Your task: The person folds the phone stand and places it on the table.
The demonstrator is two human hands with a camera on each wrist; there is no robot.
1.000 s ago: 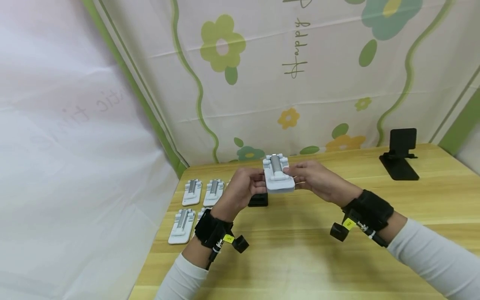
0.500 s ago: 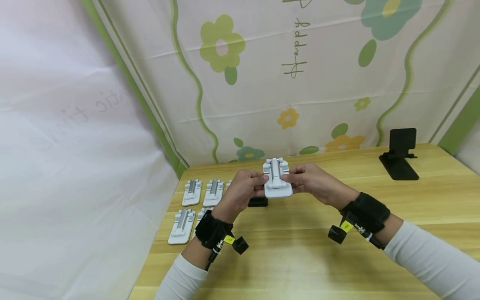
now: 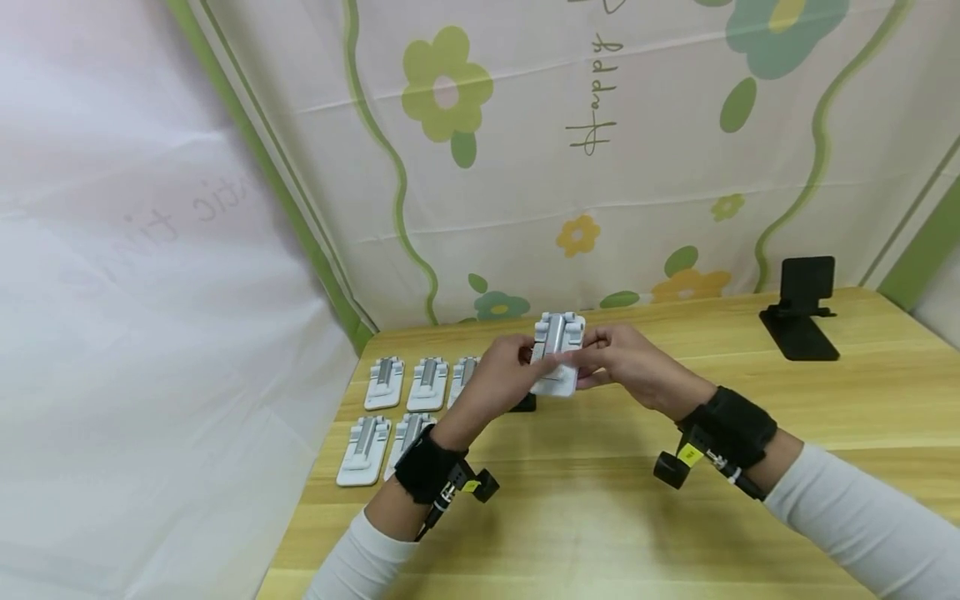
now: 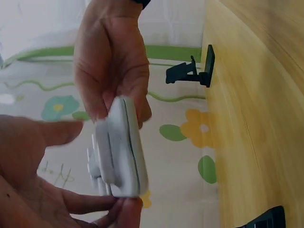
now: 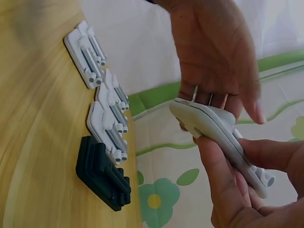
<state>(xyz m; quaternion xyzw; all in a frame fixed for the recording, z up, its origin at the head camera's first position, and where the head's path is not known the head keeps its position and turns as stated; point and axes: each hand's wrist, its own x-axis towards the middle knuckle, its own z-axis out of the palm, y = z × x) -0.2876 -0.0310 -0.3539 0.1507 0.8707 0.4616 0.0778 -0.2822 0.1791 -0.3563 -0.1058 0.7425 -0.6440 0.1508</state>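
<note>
A folded white phone stand with a grey hinge bar (image 3: pixel 556 334) is held up above the table between both hands. My right hand (image 3: pixel 637 367) pinches its right side, thumb on one face and fingers on the other, as the right wrist view shows. My left hand (image 3: pixel 504 377) is at the left side of the phone stand (image 4: pixel 127 152). In the left wrist view, its fingers touch the stand's near edge while its thumb (image 4: pixel 64 132) stands away from it. From the head, the left thumb lies across the front of the stand.
Several folded white phone stands (image 3: pixel 365 451) lie in two rows at the table's left. A folded black one (image 5: pixel 100 173) lies beside them, mostly hidden by my left hand in the head view. An unfolded black stand (image 3: pixel 799 310) stands at the back right, near the printed curtain.
The white phone stand has tilted in my hands and shifted slightly right. My left hand has moved right, its thumb now reaching across the stand's front. The right hand has stayed almost in place.
</note>
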